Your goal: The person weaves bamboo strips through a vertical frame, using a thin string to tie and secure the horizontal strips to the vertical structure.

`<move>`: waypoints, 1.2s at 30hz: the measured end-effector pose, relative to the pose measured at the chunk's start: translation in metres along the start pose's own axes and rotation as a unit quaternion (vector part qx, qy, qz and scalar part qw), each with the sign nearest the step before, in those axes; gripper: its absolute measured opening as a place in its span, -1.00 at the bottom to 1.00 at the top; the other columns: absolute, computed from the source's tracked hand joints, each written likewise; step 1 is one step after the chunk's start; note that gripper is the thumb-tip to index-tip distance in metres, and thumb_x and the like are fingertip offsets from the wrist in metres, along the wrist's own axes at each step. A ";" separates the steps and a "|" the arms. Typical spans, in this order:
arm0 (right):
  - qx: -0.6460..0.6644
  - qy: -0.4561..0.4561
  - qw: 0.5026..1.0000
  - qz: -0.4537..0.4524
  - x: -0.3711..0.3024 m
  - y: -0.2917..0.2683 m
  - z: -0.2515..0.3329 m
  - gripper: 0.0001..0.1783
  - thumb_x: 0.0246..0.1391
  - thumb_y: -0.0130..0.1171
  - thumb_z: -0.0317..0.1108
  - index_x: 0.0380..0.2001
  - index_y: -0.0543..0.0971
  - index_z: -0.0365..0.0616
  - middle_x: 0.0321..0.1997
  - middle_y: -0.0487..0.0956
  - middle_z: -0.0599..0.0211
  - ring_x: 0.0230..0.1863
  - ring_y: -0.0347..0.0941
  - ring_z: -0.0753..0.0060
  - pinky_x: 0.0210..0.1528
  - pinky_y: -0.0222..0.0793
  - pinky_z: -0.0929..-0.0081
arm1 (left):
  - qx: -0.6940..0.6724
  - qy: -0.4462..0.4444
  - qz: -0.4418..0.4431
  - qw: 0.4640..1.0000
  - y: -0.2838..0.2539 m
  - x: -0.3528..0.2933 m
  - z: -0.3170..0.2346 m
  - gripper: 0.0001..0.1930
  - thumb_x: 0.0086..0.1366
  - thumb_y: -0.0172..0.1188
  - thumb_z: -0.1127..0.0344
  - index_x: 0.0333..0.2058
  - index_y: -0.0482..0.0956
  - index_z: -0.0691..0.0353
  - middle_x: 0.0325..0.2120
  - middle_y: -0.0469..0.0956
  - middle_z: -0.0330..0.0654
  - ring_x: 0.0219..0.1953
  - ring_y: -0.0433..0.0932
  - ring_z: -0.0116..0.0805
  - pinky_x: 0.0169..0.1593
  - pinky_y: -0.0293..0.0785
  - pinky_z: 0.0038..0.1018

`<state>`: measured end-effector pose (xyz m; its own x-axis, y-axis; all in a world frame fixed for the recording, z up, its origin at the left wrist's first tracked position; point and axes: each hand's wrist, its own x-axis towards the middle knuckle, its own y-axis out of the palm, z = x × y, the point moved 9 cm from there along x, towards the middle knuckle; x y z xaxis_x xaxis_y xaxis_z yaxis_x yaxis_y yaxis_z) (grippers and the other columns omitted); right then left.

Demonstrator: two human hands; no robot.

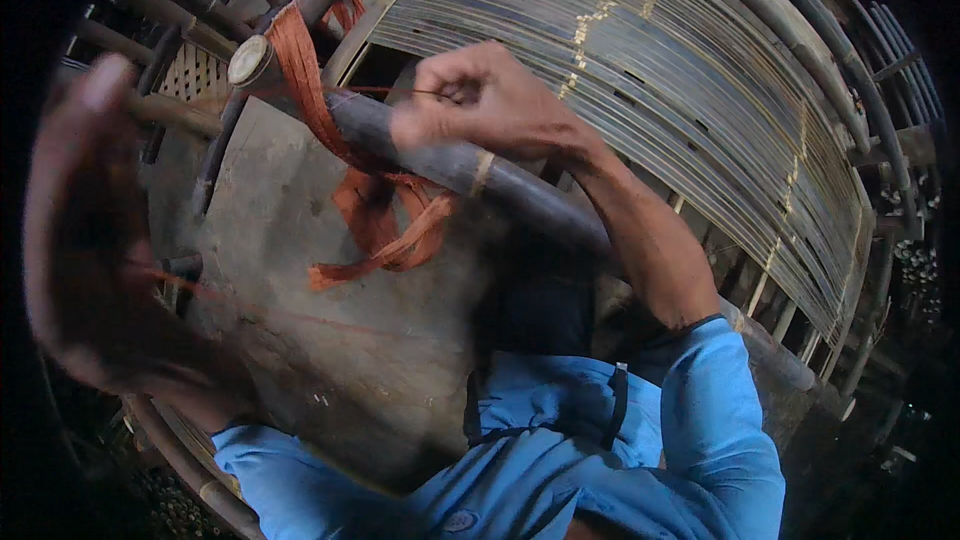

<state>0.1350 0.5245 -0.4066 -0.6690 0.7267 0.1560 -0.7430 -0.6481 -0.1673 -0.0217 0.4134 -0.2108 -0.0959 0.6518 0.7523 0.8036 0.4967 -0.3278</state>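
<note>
Raised above a thick bamboo pole (540, 198), my right hand (485, 105) is closed, pinching a thin red strand (370, 89) that stretches leftward from it. At the far left my left hand (85, 230) is lifted and smeared by motion, so its grip is unclear. Close to its palm shows another thin reddish strand (175, 281), which trails faintly right across the floor. Around the pole hangs an orange-red bundle of fibre (305, 70), left of my right hand. Its loose end (385, 258) dangles below the pole in a loop.
Beyond the pole a slatted bamboo platform (640, 80) with yellowish lashings fills the upper right. More bamboo poles (190, 30) cross at the upper left, one holding another orange-red bundle (345, 10). A grey concrete floor (260, 200) lies beneath my arms. A curved pole (195, 470) runs along the lower left.
</note>
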 end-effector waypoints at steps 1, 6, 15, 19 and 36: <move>-0.055 -0.021 0.997 -0.055 -0.009 -0.011 -0.005 -0.45 0.16 0.21 0.19 -0.47 0.62 -0.16 -0.53 0.53 0.51 -0.50 0.32 0.70 -0.40 0.28 0.62 | -0.019 -0.074 0.036 0.996 0.000 0.001 0.012 -0.88 0.18 0.24 0.42 -0.49 0.49 0.24 -0.53 0.39 -0.32 -0.48 0.33 -0.58 -0.37 0.22 -0.61; -0.260 0.056 0.947 -0.182 -0.042 -0.056 -0.083 -0.52 0.05 0.31 0.11 -0.36 0.72 -0.15 -0.48 0.64 0.14 -0.41 0.62 0.19 -0.27 0.53 0.27 | -0.022 -0.097 0.181 0.978 0.060 -0.045 0.018 -0.53 0.10 0.34 0.52 -0.75 0.17 0.19 -0.73 0.14 -0.41 -0.61 0.06 -0.61 -0.50 -0.06 -0.50; -0.390 0.187 0.888 -0.155 -0.052 -0.032 -0.161 -0.50 0.12 0.17 0.12 -0.37 0.75 -0.13 -0.46 0.64 -0.08 -0.36 0.60 -0.16 -0.18 0.54 0.08 | -0.005 -0.200 0.257 0.945 0.068 -0.115 0.064 -0.51 0.15 0.30 0.57 -0.74 0.12 0.24 -0.77 0.07 -0.34 -0.63 0.00 -0.55 -0.52 -0.09 -0.44; -0.308 0.172 0.914 -0.198 -0.056 -0.029 -0.151 -0.48 0.09 0.21 0.17 -0.48 0.75 -0.09 -0.45 0.64 -0.07 -0.36 0.59 -0.19 -0.19 0.55 0.09 | 0.038 -0.213 0.233 0.948 0.044 -0.115 0.077 -0.50 0.17 0.29 0.55 -0.74 0.11 0.24 -0.78 0.07 -0.34 -0.64 0.00 -0.52 -0.53 -0.07 -0.41; -0.398 0.224 0.885 0.092 -0.018 -0.017 -0.314 -0.24 0.30 -0.13 0.25 -0.46 0.70 -0.27 -0.33 0.63 -0.14 -0.24 0.59 -0.21 -0.13 0.48 -0.04 | -0.007 -0.375 0.255 0.891 0.095 -0.206 0.207 -0.48 0.26 0.28 0.45 -0.73 0.11 0.24 -0.76 0.06 -0.40 -0.60 0.00 -0.62 -0.54 -0.09 -0.45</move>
<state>0.1666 0.5939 -0.7124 -0.5697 0.7586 -0.3162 -0.2542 -0.5285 -0.8100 -0.0474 0.4449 -0.5158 -0.0779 0.9930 -0.0883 0.8614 0.0224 -0.5074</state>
